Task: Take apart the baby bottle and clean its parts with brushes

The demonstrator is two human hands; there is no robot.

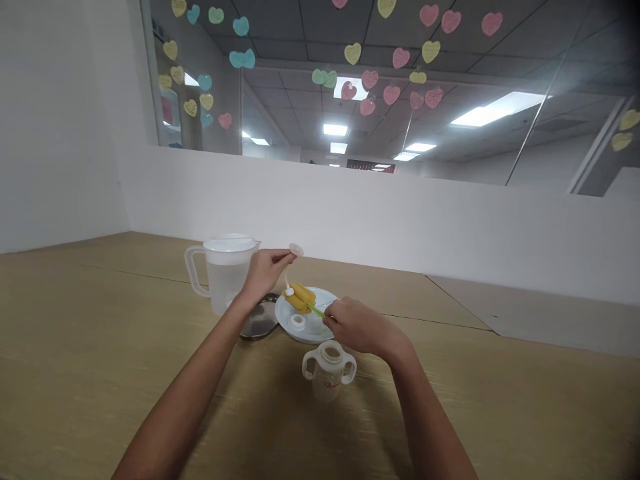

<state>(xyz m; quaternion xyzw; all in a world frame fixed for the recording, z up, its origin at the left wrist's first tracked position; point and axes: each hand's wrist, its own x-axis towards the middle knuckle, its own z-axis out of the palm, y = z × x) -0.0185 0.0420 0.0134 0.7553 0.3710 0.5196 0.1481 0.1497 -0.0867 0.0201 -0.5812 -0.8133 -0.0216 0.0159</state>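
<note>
My left hand (pixel 263 272) pinches a clear round straw top (pixel 296 250). Its thin straw hangs down to a white weighted end, which touches or overlaps a yellow sponge brush (pixel 303 297). The brush's green handle is in the closed fingers of my right hand (pixel 361 327), and its sponge head is over a pale plate (pixel 284 319). On that plate lies a white ring-shaped cap (pixel 297 322). Nearer to me, a two-handled baby bottle (pixel 327 381) stands upright with its mouth uncovered.
A clear lidded pitcher (pixel 225 280) with a handle stands behind my left forearm. Beside the plate is a shallow metal dish (pixel 260 319), partly hidden by the left wrist. At the back, a white wall (pixel 350 220) rises to a window with heart-shaped notes.
</note>
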